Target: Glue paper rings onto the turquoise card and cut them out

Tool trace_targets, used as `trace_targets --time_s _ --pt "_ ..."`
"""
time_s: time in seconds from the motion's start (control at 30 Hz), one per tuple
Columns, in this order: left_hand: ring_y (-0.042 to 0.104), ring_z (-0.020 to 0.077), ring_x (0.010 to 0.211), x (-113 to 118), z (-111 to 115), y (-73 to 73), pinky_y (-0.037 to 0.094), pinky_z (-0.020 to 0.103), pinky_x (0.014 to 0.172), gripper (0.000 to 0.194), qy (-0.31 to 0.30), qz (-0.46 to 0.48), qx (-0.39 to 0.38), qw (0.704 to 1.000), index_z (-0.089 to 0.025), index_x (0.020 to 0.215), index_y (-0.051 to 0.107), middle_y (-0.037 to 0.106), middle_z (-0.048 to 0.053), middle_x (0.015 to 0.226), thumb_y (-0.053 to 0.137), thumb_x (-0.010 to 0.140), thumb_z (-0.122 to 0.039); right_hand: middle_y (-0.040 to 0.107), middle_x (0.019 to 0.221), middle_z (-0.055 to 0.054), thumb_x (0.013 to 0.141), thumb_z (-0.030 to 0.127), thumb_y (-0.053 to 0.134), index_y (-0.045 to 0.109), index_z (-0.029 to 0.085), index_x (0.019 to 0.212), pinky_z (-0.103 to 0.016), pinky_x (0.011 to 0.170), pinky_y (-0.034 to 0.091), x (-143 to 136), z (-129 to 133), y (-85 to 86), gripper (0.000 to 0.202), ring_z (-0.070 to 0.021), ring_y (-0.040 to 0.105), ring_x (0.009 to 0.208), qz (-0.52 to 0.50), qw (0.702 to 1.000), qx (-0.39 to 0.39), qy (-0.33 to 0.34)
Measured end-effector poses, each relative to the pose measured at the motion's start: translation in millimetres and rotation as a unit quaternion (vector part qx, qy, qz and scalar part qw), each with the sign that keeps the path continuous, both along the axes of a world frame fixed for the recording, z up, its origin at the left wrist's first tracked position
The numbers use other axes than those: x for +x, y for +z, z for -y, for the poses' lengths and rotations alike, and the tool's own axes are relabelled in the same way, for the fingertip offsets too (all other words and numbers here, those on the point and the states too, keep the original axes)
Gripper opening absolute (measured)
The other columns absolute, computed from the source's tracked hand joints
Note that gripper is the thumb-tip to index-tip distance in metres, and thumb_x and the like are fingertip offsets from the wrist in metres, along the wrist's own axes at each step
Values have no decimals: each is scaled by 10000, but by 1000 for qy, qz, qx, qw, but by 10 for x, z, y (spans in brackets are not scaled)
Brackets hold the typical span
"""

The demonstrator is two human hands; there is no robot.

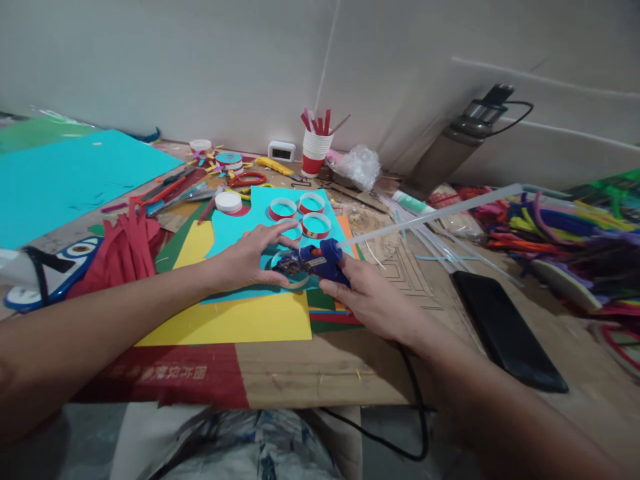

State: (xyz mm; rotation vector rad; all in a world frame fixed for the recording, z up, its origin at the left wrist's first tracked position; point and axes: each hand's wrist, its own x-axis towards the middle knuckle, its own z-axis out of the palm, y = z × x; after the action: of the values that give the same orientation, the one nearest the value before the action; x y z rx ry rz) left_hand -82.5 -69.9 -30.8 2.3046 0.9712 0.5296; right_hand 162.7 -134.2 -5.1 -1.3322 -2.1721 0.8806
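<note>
Red strips [133, 250] lie heaped toward the left side of the cardboard [310, 373]. A yellow sheet [235, 323] lies near the cardboard's front edge, partly beneath a turquoise sheet [233, 233]. The left hand [247, 257] is positioned over both sheets, part-open, thumb and forefinger spread at the nearest ring [300, 285]; contact with that ring cannot be determined. Red-sided rings [317, 233] stand toward the turquoise sheet's far edge. The glue gun [325, 260] is over the turquoise sheet's right portion, nozzle directed left at the nearest ring. The right hand [373, 293] is closed around the gun's handle. A translucent glue stick [440, 212] projects from the gun's rear, rising rightward. Farther right, a flat black device [507, 330] lies on the cardboard.
</note>
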Motion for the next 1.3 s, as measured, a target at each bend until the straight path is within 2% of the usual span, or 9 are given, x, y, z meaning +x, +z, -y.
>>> trace_targets --time_s 0.23,0.53,0.83,1.07,1.3 --pt "481 337 1338 -2 0 0 351 538 1114 1009 2 5 -23 1000 -293 1576 278 578 131 1402 814 741 -477 698 1047 -91 930 235 517 562 187 1213 -314 746 473 -46 1 -57 290 -222 635 928 26 999 29 -29" --pt "447 343 1354 5 -3 11 317 565 1121 1005 1 1 -6 1000 -283 1568 298 637 122 1330 829 730 -443 696 1060 -146 954 247 488 567 152 1188 -327 758 464 -35 34 -36 265 -251 645 939 86 994 38 -51" --pt "471 334 1337 9 6 23 330 545 1121 1012 9 -1 -14 1000 -273 1571 289 617 124 1353 834 730 -409 695 1055 -128 947 236 500 563 159 1204 -305 756 470 -41 38 -41 275 -236 647 943 63 996 41 -37" --pt "472 328 1336 3 -7 -5 332 531 1124 995 7 3 -4 1000 -282 1569 297 634 111 1327 827 736 -414 692 1105 -106 936 224 507 540 189 1268 -333 777 493 20 29 -63 336 -238 645 954 15 998 60 -31" --pt "470 329 1338 8 -3 14 336 516 1120 1010 7 -3 -3 1000 -272 1570 296 637 110 1327 839 728 -404 700 1025 -113 931 219 517 568 168 1225 -317 755 480 -30 25 -63 303 -239 648 920 41 997 49 -41"
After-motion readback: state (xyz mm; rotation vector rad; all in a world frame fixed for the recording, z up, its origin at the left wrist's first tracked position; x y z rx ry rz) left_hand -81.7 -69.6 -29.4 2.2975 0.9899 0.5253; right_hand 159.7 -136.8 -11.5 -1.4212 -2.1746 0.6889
